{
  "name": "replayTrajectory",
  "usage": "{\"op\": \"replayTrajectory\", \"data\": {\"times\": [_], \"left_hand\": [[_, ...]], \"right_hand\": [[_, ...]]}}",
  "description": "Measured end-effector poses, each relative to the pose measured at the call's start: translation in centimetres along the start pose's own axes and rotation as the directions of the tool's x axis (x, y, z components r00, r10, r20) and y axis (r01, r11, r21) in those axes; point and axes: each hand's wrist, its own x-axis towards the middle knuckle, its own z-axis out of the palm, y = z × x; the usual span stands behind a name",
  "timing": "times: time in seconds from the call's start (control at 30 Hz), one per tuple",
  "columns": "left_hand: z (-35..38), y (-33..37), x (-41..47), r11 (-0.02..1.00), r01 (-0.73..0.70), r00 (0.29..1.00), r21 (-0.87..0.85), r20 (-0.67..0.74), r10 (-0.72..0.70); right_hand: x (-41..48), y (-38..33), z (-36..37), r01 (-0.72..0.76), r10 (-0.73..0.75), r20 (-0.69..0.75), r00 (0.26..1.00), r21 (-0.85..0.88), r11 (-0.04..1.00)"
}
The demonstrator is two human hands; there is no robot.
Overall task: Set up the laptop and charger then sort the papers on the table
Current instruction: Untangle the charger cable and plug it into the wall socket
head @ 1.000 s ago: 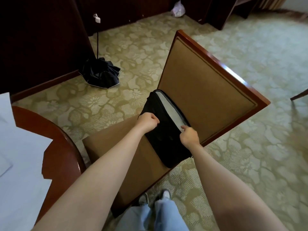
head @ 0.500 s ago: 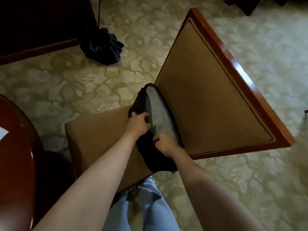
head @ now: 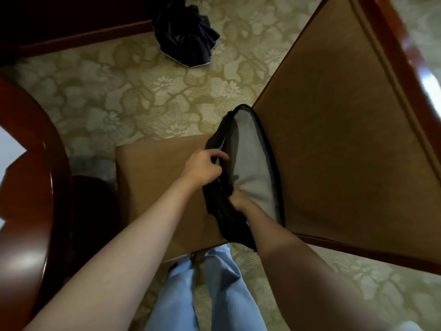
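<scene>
A black laptop bag (head: 220, 218) with a grey lining (head: 253, 168) stands on the chair seat (head: 152, 177), leaning on the chair back (head: 334, 139). It is unzipped and gaping. My left hand (head: 202, 167) grips the near black flap and holds it away from the lining. My right hand (head: 238, 200) reaches down into the opening; its fingers are hidden inside the bag. No laptop or charger shows. A corner of white paper (head: 9, 149) lies on the table at the far left.
The round dark red wooden table (head: 31, 187) curves along the left edge. A dark folded umbrella (head: 188, 39) lies on the patterned carpet beyond the chair. My legs in blue trousers (head: 198, 290) stand against the seat's front.
My head has come closer and lower over the chair. The bag's flap has been pulled wider open, and my right hand has gone from the bag's edge down into it.
</scene>
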Motion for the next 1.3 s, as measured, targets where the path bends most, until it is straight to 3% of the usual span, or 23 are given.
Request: {"op": "replayTrajectory", "data": {"times": [0.13,0.3,0.43,0.6,0.8,0.93,1.03,1.2,1.3], "left_hand": [[-0.2,0.1,-0.5,0.995,0.032,0.999,-0.093,-0.009,-0.033],[0.7,0.2,0.0,0.981,0.009,0.998,-0.192,0.056,0.002],[1.7,0.9,0.2,0.99,0.003,0.987,-0.143,0.158,0.02],[2.6,1.9,-0.7,0.993,0.018,0.981,-0.113,0.196,0.005],[0.9,5.0,-3.0,0.962,0.113,0.953,-0.249,0.301,-0.034],[-1.2,7.6,-4.5,0.944,0.086,0.975,-0.317,0.222,-0.015],[-3.4,9.7,-5.7,0.884,0.061,0.992,-0.464,0.128,-0.001],[-7.1,10.9,-8.3,0.73,-0.023,1.0,-0.683,-0.007,0.025],[-9.3,9.6,-9.7,0.567,-0.056,0.994,-0.822,-0.1,-0.047]], "right_hand": [[0.0,0.4,0.1,-0.057,0.043,-0.14,0.989,-0.097,0.994],[-1.8,0.2,-0.7,-0.037,0.036,-0.242,0.97,0.001,0.999],[-3.6,-1.1,-2.7,0.01,0.02,-0.347,0.938,0.085,0.996],[-6.8,-2.6,-5.8,0.194,-0.001,-0.494,0.869,0.339,0.921],[-13.1,-8.3,-9.8,0.452,-0.144,-0.69,0.709,0.289,0.844],[-17.9,-12.1,-12.0,0.581,-0.274,-0.716,0.642,0.221,0.783],[-20.5,-14.5,-12.1,0.662,-0.365,-0.726,0.583,0.164,0.731],[-23.3,-18.1,-10.3,0.766,-0.541,-0.615,0.574,0.169,0.62],[-24.6,-20.2,-8.7,0.802,-0.644,-0.496,0.582,0.217,0.557]]}}
